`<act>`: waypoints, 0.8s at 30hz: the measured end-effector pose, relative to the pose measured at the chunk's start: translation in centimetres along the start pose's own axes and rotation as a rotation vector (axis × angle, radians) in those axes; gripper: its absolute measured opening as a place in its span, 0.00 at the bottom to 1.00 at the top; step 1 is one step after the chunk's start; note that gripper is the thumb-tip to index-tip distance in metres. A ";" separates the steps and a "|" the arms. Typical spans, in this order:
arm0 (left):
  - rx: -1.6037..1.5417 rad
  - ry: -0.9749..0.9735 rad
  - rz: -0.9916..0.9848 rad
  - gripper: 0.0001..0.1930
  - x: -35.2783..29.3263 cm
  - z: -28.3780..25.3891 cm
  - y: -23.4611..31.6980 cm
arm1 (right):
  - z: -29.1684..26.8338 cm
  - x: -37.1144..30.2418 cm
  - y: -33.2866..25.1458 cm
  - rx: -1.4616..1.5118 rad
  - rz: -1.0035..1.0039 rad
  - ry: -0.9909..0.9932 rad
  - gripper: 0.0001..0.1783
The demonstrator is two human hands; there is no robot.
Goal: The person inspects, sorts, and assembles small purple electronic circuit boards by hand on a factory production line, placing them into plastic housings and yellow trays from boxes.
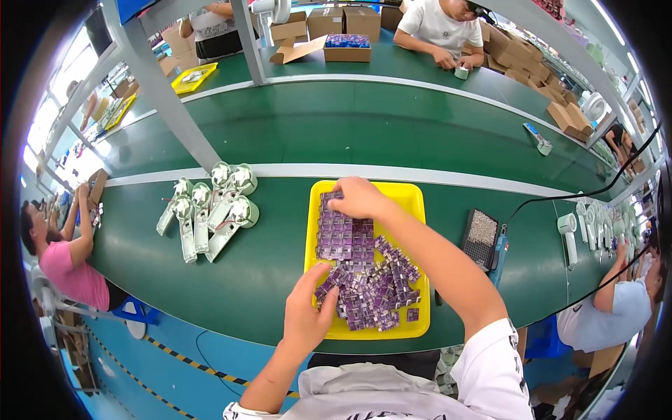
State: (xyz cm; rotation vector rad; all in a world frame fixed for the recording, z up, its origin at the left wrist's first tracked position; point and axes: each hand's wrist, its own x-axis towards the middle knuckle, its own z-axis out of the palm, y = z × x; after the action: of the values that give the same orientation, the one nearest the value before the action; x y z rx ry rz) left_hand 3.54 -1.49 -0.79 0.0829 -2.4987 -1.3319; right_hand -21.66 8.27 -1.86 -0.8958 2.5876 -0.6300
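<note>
Tabletop (pixel 273 294) green, blue floor (pixel 245 353), purple boards (pixel 378 290), left fingers (pixel 312 276) parted, right fingers (pixel 348 186), grip unclear

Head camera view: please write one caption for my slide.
Right hand at neat rows of purple circuit boards, left hand at the loose pile, both over a yellow tray.

boards (pixel 378 297): purple | tray (pixel 410 204): yellow | bench (pixel 280 238): green | floor tape (pixel 196 361): black-yellow striped

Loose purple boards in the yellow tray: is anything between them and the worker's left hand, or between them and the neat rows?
Nothing visible. The left hand is at the left edge of the loose boards, and no divider shows between these and the neat rows beyond. The right hand merely overlaps the rows' far end.
</note>
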 end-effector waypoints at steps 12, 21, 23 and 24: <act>-1.209 -0.102 -0.367 0.27 5.4 1.3 -1.2 | -3.1 -12.4 0.5 1.332 0.115 0.178 0.19; -1.029 -0.292 -0.395 0.18 5.4 0.6 -1.8 | 0.2 -16.7 0.9 1.284 0.106 0.149 0.19; -0.966 -0.309 -0.388 0.18 5.5 1.0 -1.7 | 0.5 -17.4 0.3 1.344 0.106 0.177 0.15; -0.910 -0.266 -0.357 0.18 5.3 1.4 -1.5 | 1.4 -17.7 0.3 1.206 0.031 0.289 0.15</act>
State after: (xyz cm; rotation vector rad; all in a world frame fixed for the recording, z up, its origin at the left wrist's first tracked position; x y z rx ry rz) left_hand -2.04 -2.21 -1.47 0.1549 -1.8552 -2.6368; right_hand -8.01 19.46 -0.31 -0.3352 1.7991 -2.0588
